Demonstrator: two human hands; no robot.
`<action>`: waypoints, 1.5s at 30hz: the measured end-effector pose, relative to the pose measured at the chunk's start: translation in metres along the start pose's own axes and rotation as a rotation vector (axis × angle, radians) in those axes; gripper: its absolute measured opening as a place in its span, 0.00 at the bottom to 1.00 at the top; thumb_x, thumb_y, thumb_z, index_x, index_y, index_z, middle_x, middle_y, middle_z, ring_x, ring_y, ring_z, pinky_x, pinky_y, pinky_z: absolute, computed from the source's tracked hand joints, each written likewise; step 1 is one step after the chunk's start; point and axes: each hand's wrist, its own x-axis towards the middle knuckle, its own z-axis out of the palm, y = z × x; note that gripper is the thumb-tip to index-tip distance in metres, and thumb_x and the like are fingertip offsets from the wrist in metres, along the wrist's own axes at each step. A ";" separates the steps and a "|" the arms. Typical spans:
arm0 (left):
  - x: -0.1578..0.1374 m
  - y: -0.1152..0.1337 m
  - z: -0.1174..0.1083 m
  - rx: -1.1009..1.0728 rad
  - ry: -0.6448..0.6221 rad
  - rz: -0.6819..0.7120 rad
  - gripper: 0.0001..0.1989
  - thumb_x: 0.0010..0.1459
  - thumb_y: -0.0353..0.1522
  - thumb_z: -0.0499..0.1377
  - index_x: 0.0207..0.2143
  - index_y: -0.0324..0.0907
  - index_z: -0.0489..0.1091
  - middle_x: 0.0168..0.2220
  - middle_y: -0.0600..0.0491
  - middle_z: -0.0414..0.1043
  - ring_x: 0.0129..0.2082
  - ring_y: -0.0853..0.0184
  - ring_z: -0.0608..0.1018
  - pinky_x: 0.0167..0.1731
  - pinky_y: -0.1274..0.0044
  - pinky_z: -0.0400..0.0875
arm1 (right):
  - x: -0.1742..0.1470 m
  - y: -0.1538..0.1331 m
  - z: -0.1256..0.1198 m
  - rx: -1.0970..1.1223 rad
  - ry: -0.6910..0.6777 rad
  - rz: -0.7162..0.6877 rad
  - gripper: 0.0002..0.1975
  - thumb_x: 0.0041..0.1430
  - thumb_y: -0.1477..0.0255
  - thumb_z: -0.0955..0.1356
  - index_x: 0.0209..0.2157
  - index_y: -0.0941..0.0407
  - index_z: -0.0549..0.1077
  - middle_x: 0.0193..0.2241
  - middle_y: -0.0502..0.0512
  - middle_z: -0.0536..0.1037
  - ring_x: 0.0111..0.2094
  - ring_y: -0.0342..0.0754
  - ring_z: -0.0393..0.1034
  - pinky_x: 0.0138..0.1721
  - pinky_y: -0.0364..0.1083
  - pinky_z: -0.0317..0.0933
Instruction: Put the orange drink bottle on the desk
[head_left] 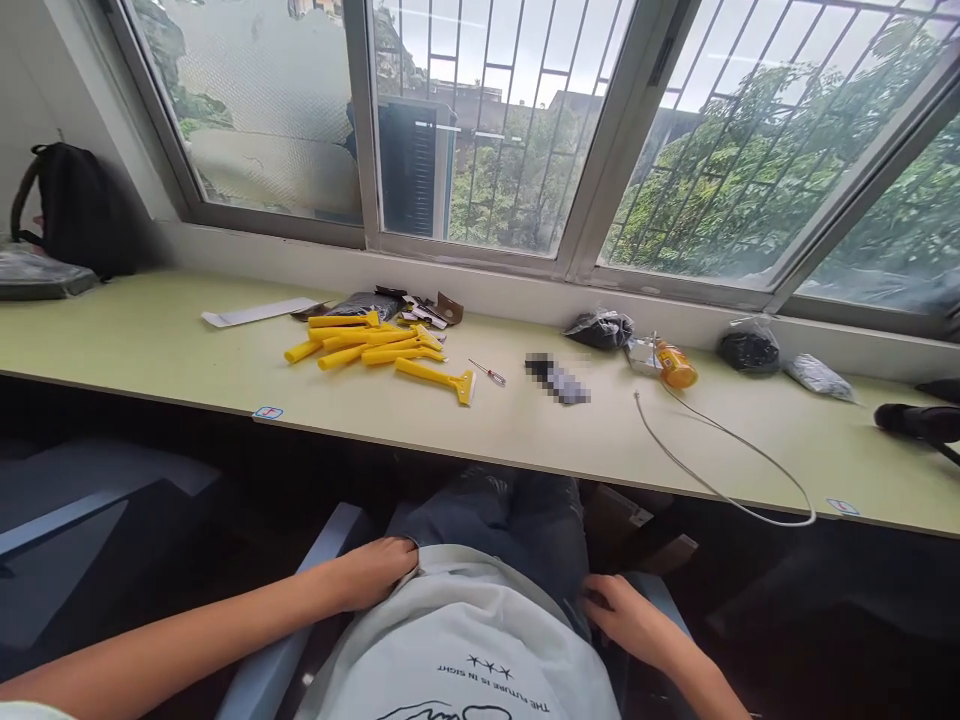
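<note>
Single head-worn view, forward and down across the near desk [225,360] toward the window [480,130].

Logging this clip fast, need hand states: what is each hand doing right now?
Left hand: holds nothing, resting at the hem of the white shirt.
Right hand: holds nothing visible, resting by the person's lap, fingers loosely curled.

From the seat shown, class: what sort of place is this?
Probably a small workshop or assembly bench: a long desk under barred windows, with a pile of yellow scrapers and a small screwdriver.
</note>
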 end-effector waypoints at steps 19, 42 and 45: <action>-0.060 0.054 -0.058 -0.861 0.276 -0.428 0.19 0.67 0.46 0.57 0.41 0.37 0.71 0.32 0.53 0.73 0.29 0.66 0.80 0.34 0.71 0.78 | -0.042 -0.078 -0.009 0.046 -0.009 -0.167 0.22 0.63 0.49 0.62 0.39 0.50 0.77 0.38 0.52 0.80 0.37 0.42 0.70 0.39 0.39 0.63; 0.011 0.104 -0.031 -1.074 0.195 -0.071 0.11 0.63 0.37 0.63 0.35 0.36 0.75 0.27 0.53 0.77 0.27 0.68 0.82 0.30 0.74 0.78 | -0.037 -0.129 0.010 0.292 -0.034 -0.369 0.22 0.63 0.50 0.65 0.35 0.55 0.78 0.31 0.49 0.78 0.34 0.37 0.66 0.37 0.37 0.56; 0.011 0.101 -0.034 -0.883 0.165 0.009 0.09 0.64 0.34 0.63 0.35 0.36 0.75 0.27 0.54 0.76 0.28 0.69 0.80 0.29 0.76 0.75 | -0.038 -0.129 0.017 0.216 -0.093 -0.439 0.23 0.67 0.53 0.60 0.32 0.56 0.74 0.29 0.49 0.75 0.32 0.37 0.61 0.35 0.39 0.53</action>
